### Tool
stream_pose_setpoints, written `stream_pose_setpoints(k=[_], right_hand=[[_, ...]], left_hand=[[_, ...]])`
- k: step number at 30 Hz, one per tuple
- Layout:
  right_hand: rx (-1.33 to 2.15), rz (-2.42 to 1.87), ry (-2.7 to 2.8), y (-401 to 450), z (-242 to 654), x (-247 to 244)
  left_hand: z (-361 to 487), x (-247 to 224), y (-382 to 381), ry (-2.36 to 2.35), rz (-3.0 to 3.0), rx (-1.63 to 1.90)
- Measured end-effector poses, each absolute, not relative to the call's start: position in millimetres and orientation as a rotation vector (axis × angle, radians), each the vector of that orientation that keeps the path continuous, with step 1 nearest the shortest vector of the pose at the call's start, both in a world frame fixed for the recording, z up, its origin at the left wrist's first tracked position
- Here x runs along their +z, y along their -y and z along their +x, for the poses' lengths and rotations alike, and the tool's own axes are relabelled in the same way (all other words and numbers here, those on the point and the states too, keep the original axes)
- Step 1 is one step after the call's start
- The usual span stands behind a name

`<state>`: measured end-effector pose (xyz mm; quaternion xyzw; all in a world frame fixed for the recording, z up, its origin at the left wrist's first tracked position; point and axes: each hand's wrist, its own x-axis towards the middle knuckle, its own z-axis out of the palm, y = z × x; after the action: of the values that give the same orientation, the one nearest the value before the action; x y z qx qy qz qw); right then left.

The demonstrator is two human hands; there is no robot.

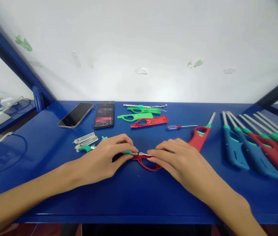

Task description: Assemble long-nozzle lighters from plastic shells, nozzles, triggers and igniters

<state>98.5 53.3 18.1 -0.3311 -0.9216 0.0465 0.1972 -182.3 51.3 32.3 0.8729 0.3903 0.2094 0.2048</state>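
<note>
A red lighter shell half (150, 166) lies at the front middle of the blue table, between my hands. My left hand (105, 157) pinches the end of a metal rod with a green collar (127, 152), at the shell's left end. A thin white wire (142, 153) runs from there along the shell's top edge. My right hand (178, 160) is closed with thumb and fingertips on the wire and the shell's edge; its palm covers the shell's right part. Small metal and green parts (86, 140) lie left of my left hand.
Two phones (75, 114) (104, 114) lie at the back left. Green shell halves (139, 116), another red half (150, 121) and a purple screwdriver (174, 127) are behind my hands. A red lighter (199, 137) and several blue, red and green lighters (235, 147) lie to the right.
</note>
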Motion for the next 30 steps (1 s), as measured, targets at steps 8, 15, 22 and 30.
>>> stream_pose_setpoints(k=[8,15,22,30], right_hand=[[0.135,-0.977,2.586,-51.3,95.3,21.3],[0.114,-0.959,2.586,-50.5,96.0,22.5],[0.082,-0.919,2.583,-49.7,96.0,23.0],[0.087,-0.914,2.578,-50.0,95.4,24.5]], left_hand=[[-180.1,29.2,-47.9,-1.057,2.465,0.635],[-180.0,24.7,-46.4,-1.068,2.495,0.647],[-179.2,26.4,-45.6,-1.074,2.476,0.682],[-177.5,29.2,-44.2,-1.045,2.483,0.737]])
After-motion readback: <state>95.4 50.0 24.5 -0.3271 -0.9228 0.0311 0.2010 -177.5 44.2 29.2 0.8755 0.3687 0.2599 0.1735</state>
